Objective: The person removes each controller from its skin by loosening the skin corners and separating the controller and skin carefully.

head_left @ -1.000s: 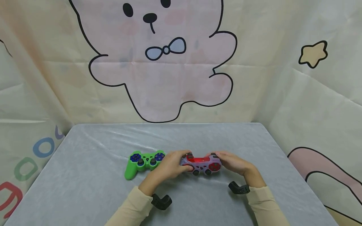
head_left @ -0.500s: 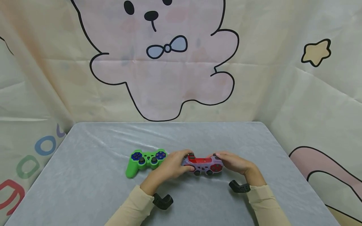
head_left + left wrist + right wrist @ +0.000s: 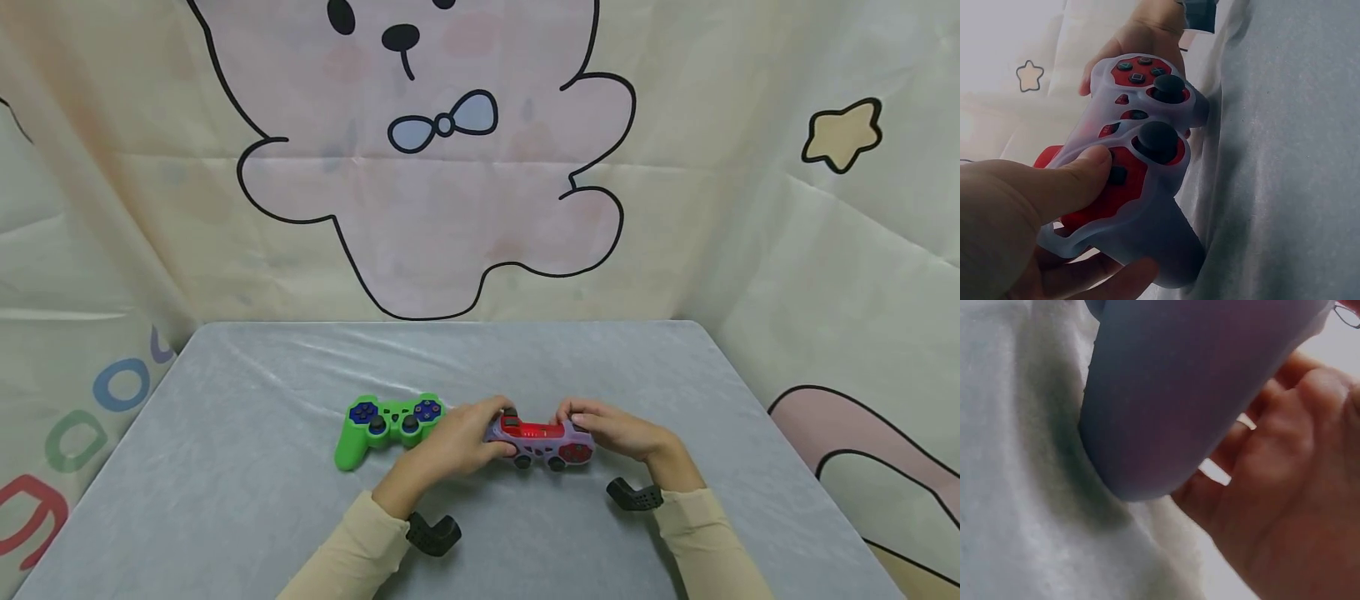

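Currently, both hands are at the red controller point(image 3: 536, 447), right of centre in the lower half of the head view. It has a red body in a translucent pale purple cover and is tipped with its sticks toward the bottom of the frame.

Left hand point(image 3: 455, 439): closed over the left end of the controller. In the left wrist view the thumb point(image 3: 1082, 178) presses on the front, beside the direction buttons; the other fingers point(image 3: 1125, 278) are bent behind and below. Near stick point(image 3: 1159, 139) clear of the thumb.

Right hand point(image 3: 618, 431): at the right end, fingers bent over the far upper edge by the shoulder buttons, holding it there. Right wrist view: a grip point(image 3: 1154, 412) fills the upper middle, with the fingers partly hidden behind it. Whether the controller bears on the desk point(image 3: 262, 517) cannot be told; the grip's shadow falls just beside it on the grey cloth.

Green controller point(image 3: 392, 431): lying face up, left of the red one, blue button panels and two black sticks showing. Its right end is partly covered by the left hand.

Black wrist cameras point(image 3: 433, 536) on both wrists, below the cuffs of cream sleeves point(image 3: 708, 542). Behind the desk, a pale curtain point(image 3: 172, 83) with a pink bear point(image 3: 420, 225) at upper centre and a yellow star point(image 3: 842, 135) at upper right.
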`<state>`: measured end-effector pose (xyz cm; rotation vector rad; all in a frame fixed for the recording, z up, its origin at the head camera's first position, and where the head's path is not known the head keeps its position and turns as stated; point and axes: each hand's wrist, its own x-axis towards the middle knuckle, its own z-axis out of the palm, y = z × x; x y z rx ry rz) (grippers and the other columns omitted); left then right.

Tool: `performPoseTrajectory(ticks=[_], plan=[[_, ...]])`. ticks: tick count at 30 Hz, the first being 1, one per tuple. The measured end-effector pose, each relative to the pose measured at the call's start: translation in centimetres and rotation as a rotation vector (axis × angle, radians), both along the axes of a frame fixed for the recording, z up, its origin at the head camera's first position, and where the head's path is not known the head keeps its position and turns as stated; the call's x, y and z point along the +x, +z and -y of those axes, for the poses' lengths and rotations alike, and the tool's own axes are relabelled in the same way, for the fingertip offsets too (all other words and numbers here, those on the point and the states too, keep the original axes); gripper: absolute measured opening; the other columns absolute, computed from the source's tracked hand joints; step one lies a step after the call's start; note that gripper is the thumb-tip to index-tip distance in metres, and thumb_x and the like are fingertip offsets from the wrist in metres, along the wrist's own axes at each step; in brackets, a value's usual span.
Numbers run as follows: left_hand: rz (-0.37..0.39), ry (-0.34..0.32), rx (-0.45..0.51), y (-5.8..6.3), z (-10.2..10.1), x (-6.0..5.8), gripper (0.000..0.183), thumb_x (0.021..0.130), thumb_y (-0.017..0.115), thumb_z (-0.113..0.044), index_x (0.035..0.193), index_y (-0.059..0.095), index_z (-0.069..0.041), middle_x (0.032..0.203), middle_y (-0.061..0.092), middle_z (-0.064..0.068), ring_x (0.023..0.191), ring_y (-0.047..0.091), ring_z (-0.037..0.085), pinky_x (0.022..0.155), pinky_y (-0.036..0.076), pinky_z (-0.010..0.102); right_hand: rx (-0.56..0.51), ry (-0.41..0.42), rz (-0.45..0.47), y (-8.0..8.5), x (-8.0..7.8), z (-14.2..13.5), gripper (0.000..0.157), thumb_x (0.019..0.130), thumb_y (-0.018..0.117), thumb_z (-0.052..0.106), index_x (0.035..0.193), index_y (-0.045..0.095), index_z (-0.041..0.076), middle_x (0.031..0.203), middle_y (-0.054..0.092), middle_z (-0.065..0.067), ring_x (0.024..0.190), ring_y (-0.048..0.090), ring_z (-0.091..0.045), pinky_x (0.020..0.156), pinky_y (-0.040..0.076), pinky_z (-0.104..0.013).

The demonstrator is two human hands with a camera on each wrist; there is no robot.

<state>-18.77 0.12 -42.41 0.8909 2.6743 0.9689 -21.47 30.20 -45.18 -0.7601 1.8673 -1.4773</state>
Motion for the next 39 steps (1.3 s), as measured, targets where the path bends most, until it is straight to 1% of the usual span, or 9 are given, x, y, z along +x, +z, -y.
performPoseTrajectory(ticks=[8, 12, 17, 20, 25, 29, 32, 34, 39], plan=[[0.011, -0.001, 0.019, -0.2, 0.1, -0.1, 0.048, 0.090, 0.078, -0.033, 0.131, 0.060, -0.016, 0.107, 0.071, -0.002, 0.085, 0.059, 0.007, 0.078, 0.050, 0.027, -0.075, -0.020, 0.078, -0.3, -0.4, 0.4, 0.007, 0.106, 0.043, 0.015, 0.105, 0.049, 0.012, 0.098, 0.053, 0.008, 0.093, 0.053, -0.006, 0.083, 0.046, -0.027], [0.016, 0.003, 0.010, -0.4, -0.2, -0.2, 0.050, 0.090, 0.077, -0.034, 0.133, 0.060, -0.016, 0.110, 0.072, -0.001, 0.087, 0.060, 0.007, 0.079, 0.051, 0.027, -0.031, -0.014, 0.082, 0.0, -0.3, 0.1, 0.017, 0.106, 0.043, 0.015, 0.117, 0.053, 0.006, 0.105, 0.059, 0.006, 0.095, 0.056, -0.006, 0.085, 0.049, -0.024], [0.027, 0.004, 0.000, -0.4, -0.5, -0.1, 0.051, 0.090, 0.078, -0.034, 0.133, 0.060, -0.015, 0.112, 0.071, -0.001, 0.089, 0.060, 0.009, 0.081, 0.052, 0.028, 0.100, -0.010, 0.000, 1.0, 0.0, -0.3, 0.031, 0.107, 0.045, 0.019, 0.122, 0.065, 0.001, 0.112, 0.070, 0.004, 0.100, 0.062, -0.008, 0.089, 0.052, -0.028], [0.024, -0.002, -0.003, -0.3, -0.4, 0.0, 0.050, 0.090, 0.078, -0.033, 0.133, 0.060, -0.015, 0.112, 0.071, -0.001, 0.090, 0.060, 0.009, 0.082, 0.052, 0.029, 0.160, -0.011, -0.070, 1.8, 0.2, -0.4, 0.031, 0.106, 0.048, 0.019, 0.119, 0.069, 0.000, 0.101, 0.071, 0.006, 0.091, 0.061, -0.006, 0.082, 0.052, -0.028], [0.010, -0.011, 0.007, -0.1, -0.2, 0.2, 0.050, 0.090, 0.077, -0.032, 0.133, 0.060, -0.015, 0.112, 0.071, -0.001, 0.090, 0.060, 0.010, 0.083, 0.052, 0.029, 0.216, -0.017, -0.137, 2.6, 0.3, -0.3, 0.025, 0.104, 0.052, 0.018, 0.110, 0.070, 0.000, 0.085, 0.061, 0.008, 0.079, 0.054, -0.004, 0.069, 0.047, -0.031], [-0.009, -0.015, 0.022, -0.2, -0.1, 0.3, 0.050, 0.090, 0.077, -0.032, 0.133, 0.060, -0.015, 0.110, 0.072, -0.001, 0.088, 0.060, 0.009, 0.081, 0.052, 0.028, 0.226, -0.010, -0.171, 2.6, 0.1, -0.4, 0.018, 0.103, 0.054, 0.016, 0.102, 0.067, 0.003, 0.080, 0.054, 0.006, 0.073, 0.050, -0.014, 0.064, 0.043, -0.034], [-0.029, -0.021, 0.020, -0.2, -0.1, 0.3, 0.049, 0.090, 0.078, -0.032, 0.132, 0.060, -0.015, 0.110, 0.072, -0.001, 0.088, 0.061, 0.009, 0.082, 0.052, 0.029, 0.186, 0.020, -0.143, 2.5, 0.1, -0.2, 0.016, 0.102, 0.054, 0.015, 0.097, 0.059, 0.001, 0.078, 0.049, 0.006, 0.069, 0.044, -0.024, 0.061, 0.038, -0.036], [-0.036, -0.025, 0.017, -0.3, -0.2, 0.3, 0.049, 0.089, 0.078, -0.032, 0.132, 0.061, -0.015, 0.110, 0.072, -0.001, 0.089, 0.061, 0.009, 0.083, 0.053, 0.030, 0.148, 0.031, -0.106, 2.3, 0.1, 0.0, 0.018, 0.102, 0.055, 0.015, 0.094, 0.054, -0.002, 0.077, 0.046, 0.006, 0.068, 0.041, -0.023, 0.060, 0.034, -0.037], [-0.049, -0.039, 0.008, -0.3, -0.2, 0.3, 0.047, 0.089, 0.079, -0.030, 0.130, 0.061, -0.016, 0.108, 0.073, -0.002, 0.088, 0.062, 0.009, 0.081, 0.053, 0.029, 0.066, 0.019, -0.041, 2.0, 0.3, 0.0, 0.025, 0.100, 0.058, 0.011, 0.089, 0.043, -0.005, 0.075, 0.042, 0.008, 0.069, 0.040, -0.005, 0.057, 0.031, -0.030]])
